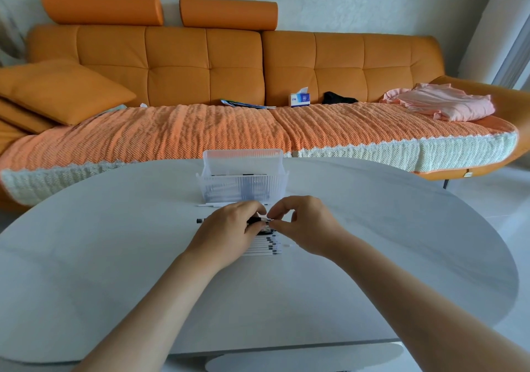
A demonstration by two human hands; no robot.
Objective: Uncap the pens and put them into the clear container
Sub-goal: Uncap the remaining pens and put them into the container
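My left hand [226, 228] grips a pen [201, 220] by its barrel; its black end sticks out to the left. My right hand [304, 222] pinches the cap end of that pen [268, 221], where the two hands meet. Beneath them a row of several white pens [265, 248] lies side by side on the table. Just behind stands the clear ribbed container [243, 182], holding several pens. One more white pen [209, 205] lies in front of the container.
The white oval table [114, 242] carries everything. Behind it runs an orange sofa [200, 64] with a tissue box [299, 99], pink cloth [441, 104] and cushions [60, 90].
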